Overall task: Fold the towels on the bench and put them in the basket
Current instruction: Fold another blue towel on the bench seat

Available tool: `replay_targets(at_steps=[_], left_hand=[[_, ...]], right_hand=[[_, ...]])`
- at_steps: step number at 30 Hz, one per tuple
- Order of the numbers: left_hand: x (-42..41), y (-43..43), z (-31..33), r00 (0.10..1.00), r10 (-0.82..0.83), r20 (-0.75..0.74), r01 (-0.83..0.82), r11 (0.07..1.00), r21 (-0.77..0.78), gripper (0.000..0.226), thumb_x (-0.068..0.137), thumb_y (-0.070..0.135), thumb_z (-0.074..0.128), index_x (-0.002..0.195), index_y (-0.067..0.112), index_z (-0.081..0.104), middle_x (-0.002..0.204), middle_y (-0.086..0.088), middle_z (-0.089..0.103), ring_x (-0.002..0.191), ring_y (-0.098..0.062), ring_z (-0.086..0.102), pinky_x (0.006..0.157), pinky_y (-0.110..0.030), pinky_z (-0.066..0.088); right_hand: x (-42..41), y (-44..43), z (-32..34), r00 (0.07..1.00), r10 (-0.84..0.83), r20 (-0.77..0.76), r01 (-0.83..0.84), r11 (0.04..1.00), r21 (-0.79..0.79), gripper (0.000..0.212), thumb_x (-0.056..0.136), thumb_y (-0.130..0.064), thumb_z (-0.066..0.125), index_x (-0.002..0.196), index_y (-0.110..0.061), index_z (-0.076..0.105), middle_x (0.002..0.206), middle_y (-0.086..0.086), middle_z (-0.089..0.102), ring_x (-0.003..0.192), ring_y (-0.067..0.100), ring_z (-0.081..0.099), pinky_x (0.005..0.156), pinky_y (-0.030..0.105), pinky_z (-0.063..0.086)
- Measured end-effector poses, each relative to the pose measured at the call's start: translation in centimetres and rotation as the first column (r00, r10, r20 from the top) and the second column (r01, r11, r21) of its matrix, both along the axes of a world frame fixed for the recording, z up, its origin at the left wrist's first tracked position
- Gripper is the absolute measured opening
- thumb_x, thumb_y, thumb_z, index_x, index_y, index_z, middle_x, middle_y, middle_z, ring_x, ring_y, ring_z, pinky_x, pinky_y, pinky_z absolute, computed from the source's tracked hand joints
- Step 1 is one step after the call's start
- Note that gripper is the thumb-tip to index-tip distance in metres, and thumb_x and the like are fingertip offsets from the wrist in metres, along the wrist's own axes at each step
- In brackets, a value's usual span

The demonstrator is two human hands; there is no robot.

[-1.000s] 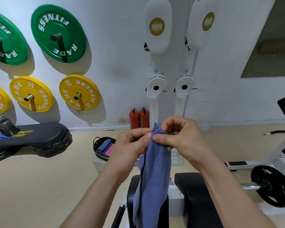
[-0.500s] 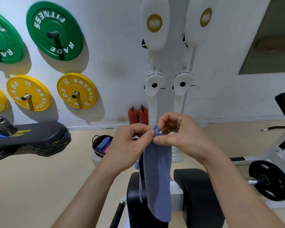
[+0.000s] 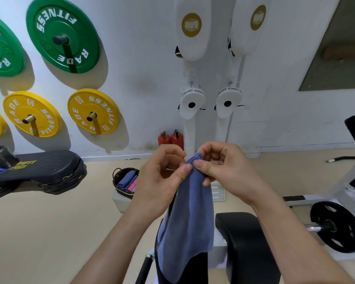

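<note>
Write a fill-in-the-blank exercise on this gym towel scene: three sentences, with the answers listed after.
1. The left hand and the right hand both pinch the top edge of a hanging ____ towel.
2. The basket left of the hands holds a second blue towel and a ____ one.
3. On the wall, the green plates hang ____ the yellow plates.

Missing words: blue; pink; above.

Between left hand (image 3: 162, 179) and right hand (image 3: 230, 171), the blue towel (image 3: 189, 222) now hangs shorter, wider.
</note>
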State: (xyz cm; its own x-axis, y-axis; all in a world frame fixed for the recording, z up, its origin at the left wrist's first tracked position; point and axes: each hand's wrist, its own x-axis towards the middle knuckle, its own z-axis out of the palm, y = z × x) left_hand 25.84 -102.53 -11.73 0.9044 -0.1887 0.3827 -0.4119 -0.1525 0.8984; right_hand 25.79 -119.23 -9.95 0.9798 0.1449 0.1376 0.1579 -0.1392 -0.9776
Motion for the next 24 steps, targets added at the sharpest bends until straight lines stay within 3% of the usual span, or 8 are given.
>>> replay_targets(at_steps=[5,10,13,17,20,24], left_hand=[[0.6,-0.2,-1.5,0.999,-0.019,-0.047,0.021,0.999,0.037,0.028,0.081,0.007,0.072,0.089,0.033,0.067,0.086,0.007,0.071,0.083,-0.012,0.068,0.078,-0.031,0.055],[1.5,-1.3,-2.1,0.999,-0.028,0.036,0.025,0.998,0.061,0.034,0.082,0.006,0.071,0.093,0.038,0.065,0.088,0.012,0.071,0.085,-0.011,0.067,0.076,-0.023,0.052],[2.2,-2.0,-2.6,0.995,0.037,0.089,-0.041,0.999,0.034,0.036,0.079,0.006,0.072,0.087,0.041,0.067,0.082,0.016,0.07,0.077,-0.008,0.067,0.073,-0.02,0.052],[3.1,-2.8,-3.3,0.992,0.072,0.107,-0.076,0.996,0.038,0.042,0.076,0.001,0.074,0.079,0.042,0.07,0.08,0.017,0.071,0.075,-0.005,0.067,0.072,-0.015,0.051],[3.8,-3.2,-3.7,0.997,0.069,0.014,-0.07,0.996,0.049,0.044,0.077,0.004,0.075,0.078,0.047,0.07,0.082,0.019,0.072,0.076,-0.003,0.068,0.075,-0.017,0.052],[4.7,-3.7,-4.9,0.992,0.006,-0.123,0.005,0.996,0.091,0.041,0.077,0.005,0.073,0.084,0.045,0.069,0.084,0.017,0.071,0.078,-0.004,0.066,0.075,-0.018,0.051]], right_hand=[[1.1,-1.1,-0.2,0.998,0.069,0.0,-0.069,0.996,-0.047,0.009,0.088,-0.002,0.063,0.084,-0.01,0.06,0.072,-0.001,0.067,0.071,0.015,0.064,0.057,0.022,0.052],[2.1,-2.4,-0.2,0.993,0.116,0.013,-0.114,0.99,-0.086,0.017,0.088,-0.005,0.064,0.078,-0.018,0.062,0.076,0.01,0.064,0.069,0.013,0.059,0.054,0.023,0.048],[2.7,-3.2,-0.5,0.995,0.099,0.001,-0.099,0.994,-0.035,0.023,0.088,-0.003,0.064,0.076,-0.023,0.064,0.073,0.002,0.062,0.062,0.011,0.055,0.048,0.022,0.043],[3.5,-4.0,-1.1,0.999,0.049,-0.002,-0.049,0.999,0.021,0.017,0.088,-0.001,0.062,0.08,-0.016,0.062,0.071,-0.003,0.062,0.06,0.011,0.054,0.047,0.021,0.042],[4.2,-4.5,-1.5,0.999,0.051,0.005,-0.051,0.998,0.039,0.018,0.089,-0.002,0.062,0.079,-0.018,0.063,0.075,0.005,0.063,0.062,0.015,0.053,0.048,0.021,0.042],[5.4,-5.1,-2.3,0.998,0.069,-0.011,-0.069,0.998,0.009,0.023,0.091,-0.002,0.06,0.077,-0.021,0.063,0.072,0.001,0.061,0.06,0.01,0.053,0.05,0.02,0.041]])
